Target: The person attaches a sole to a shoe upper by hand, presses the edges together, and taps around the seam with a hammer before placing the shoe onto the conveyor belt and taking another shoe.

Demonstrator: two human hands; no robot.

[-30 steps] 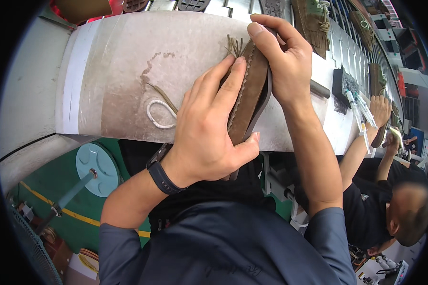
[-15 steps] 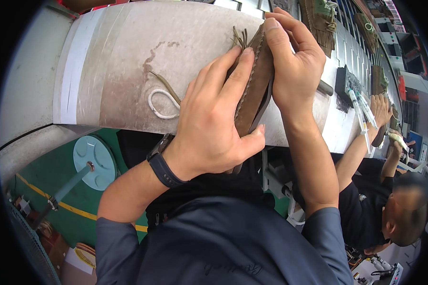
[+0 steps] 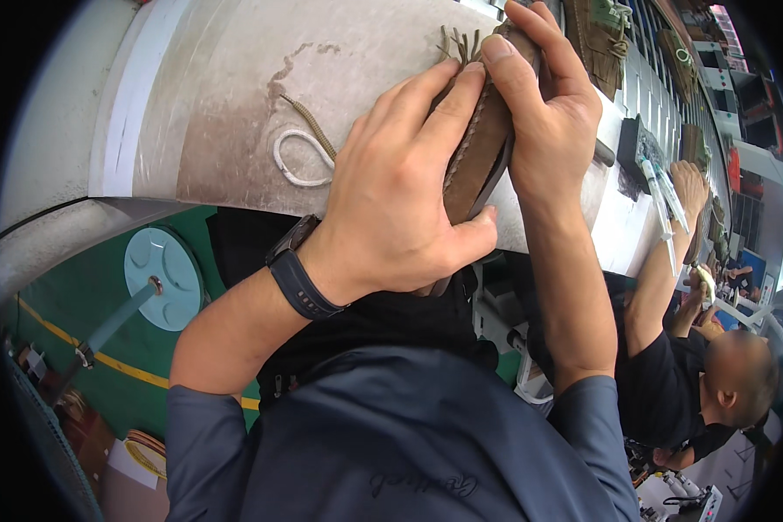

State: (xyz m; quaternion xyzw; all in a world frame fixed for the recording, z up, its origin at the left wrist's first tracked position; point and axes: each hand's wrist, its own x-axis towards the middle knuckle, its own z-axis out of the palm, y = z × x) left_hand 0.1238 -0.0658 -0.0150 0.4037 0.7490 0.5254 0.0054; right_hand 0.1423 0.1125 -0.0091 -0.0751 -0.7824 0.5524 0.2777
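Note:
A brown suede shoe (image 3: 481, 165) with a stitched seam and a dark sole stands tilted on its side between my two hands. My left hand (image 3: 400, 183) wraps its near end and upper, fingers pressed along the seam by the lace ends and thumb by the sole. At the far end my right hand (image 3: 552, 117) grips the shoe, its thumb on the top of the tip and its fingers curled behind. Much of the upper is hidden under my left hand. Thin greenish lace ends (image 3: 463, 45) stick out past my left fingertips. Left of that hand, a cord with a white loop (image 3: 278, 157) lies on the worktable.
The pale worktable (image 3: 226, 96) has a stained patch. To the right are a black block (image 3: 632, 143), syringe-like tubes (image 3: 661, 200), and a conveyor carrying more brown shoes (image 3: 596, 43). A co-worker (image 3: 670, 374) sits at the right. A light-blue round base (image 3: 161, 278) stands on the green floor.
Both hands and the shoe appear slightly higher and further right, still in the same grip. The co-worker's arm and head have shifted a little.

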